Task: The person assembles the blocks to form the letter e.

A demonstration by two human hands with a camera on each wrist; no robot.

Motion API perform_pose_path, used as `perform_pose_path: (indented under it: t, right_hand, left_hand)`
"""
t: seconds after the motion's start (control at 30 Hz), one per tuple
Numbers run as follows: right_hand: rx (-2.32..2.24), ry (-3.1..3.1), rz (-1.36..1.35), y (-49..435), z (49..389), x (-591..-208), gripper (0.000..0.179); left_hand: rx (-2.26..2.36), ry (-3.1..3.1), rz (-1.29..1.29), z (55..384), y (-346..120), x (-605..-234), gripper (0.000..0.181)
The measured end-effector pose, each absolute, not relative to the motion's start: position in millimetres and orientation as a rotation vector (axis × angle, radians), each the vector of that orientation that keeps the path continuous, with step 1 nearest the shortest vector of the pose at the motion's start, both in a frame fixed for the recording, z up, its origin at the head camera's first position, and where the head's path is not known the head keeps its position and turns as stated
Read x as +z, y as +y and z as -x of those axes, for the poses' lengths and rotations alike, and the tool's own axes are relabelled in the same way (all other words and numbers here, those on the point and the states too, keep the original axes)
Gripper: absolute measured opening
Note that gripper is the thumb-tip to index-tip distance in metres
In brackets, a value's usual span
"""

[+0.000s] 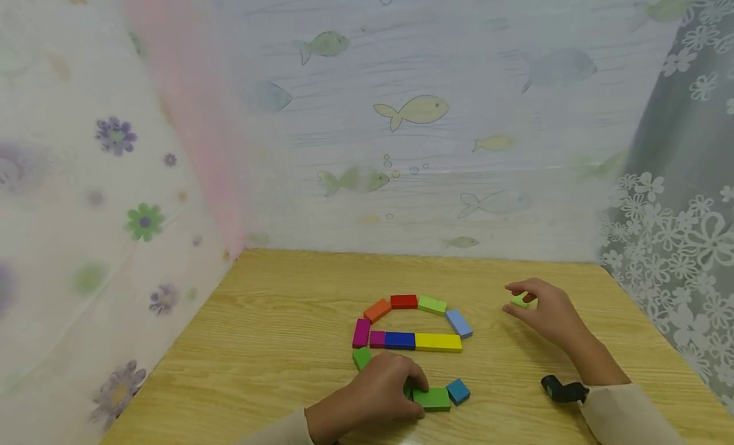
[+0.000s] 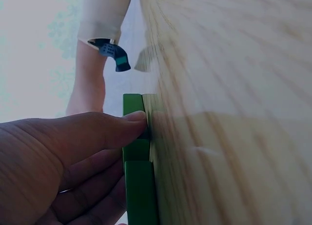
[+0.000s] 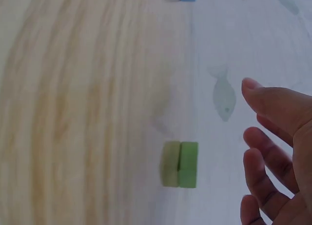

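My left hand pinches a green block at the near side of the table, thumb in front and fingers behind. In the left wrist view its thumb lies along a row of green blocks; the palm side hides part of them. A small blue block sits at the right end of that row. Over the table's right side, my right hand has its fingers loosely bent around air. A light green block stands on the table apart from those fingertips, partly hidden behind them in the head view.
Coloured blocks form an arch, among them red, orange and light blue. Inside runs a straight row ending in a yellow block. A black strap-like device hangs at the right sleeve. Patterned curtains border the wooden table.
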State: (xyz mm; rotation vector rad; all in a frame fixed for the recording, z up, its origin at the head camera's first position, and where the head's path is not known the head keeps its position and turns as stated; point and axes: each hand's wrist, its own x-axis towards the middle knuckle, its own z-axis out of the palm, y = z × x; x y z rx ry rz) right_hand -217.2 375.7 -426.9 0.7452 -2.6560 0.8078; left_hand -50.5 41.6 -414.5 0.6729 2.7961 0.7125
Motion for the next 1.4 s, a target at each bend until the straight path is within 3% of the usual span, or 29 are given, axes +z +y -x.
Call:
perform_pose_path:
  t: [0.63,0.9,1.4]
  right_hand:
    - [0.962,-2.952,-0.496,386,236,-436,0.055]
    - [0.976,-2.967,-0.480,389,242,-439,0.051]
    - [0.966,-2.975,-0.288,360,259,-436,0.051]
  left_hand:
    - [0.706,2.799,-0.688,52,40,-415,0.023]
    - [0.704,2.797,-0.679,52,39,-416,0.023]
    - [0.680,2.740,-0.826,109,-7,-414,0.024]
